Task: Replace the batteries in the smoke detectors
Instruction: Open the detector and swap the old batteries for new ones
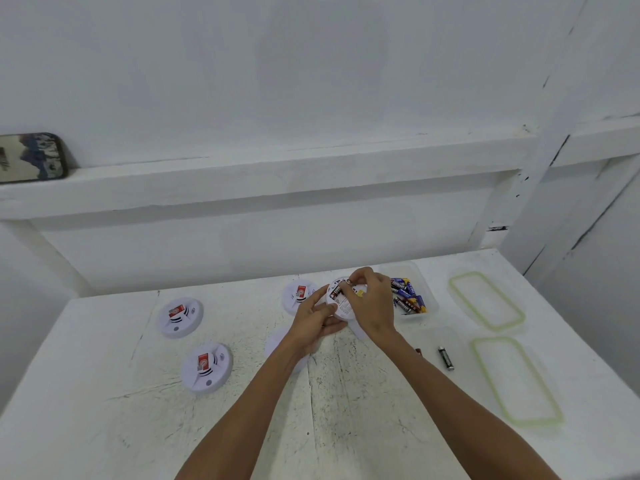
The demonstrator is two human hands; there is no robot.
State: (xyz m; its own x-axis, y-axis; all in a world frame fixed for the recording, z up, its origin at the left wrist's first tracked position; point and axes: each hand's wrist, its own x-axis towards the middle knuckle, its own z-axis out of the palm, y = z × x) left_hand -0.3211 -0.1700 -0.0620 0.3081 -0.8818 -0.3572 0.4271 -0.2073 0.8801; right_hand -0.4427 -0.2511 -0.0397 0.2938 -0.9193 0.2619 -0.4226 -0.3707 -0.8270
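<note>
My left hand [317, 318] grips a white round smoke detector [341, 304] from below and the left, its back with a printed label turned toward me. My right hand [370, 299] curls over the detector's top, fingertips pinching at a battery in its open compartment. Three more white detectors with red stickers lie face up on the table: one at the left [180, 317], one nearer me [206, 367], one behind my left hand [298, 296]. A white round part [277, 341] lies half hidden under my left wrist.
A clear tub [424, 289] of blue-and-black batteries stands just right of my hands. A loose black battery [446, 357] lies on the white table [346, 410]. Two clear lids with green seals [485, 301], [516, 379] lie at the right. A ledge and wall rise behind.
</note>
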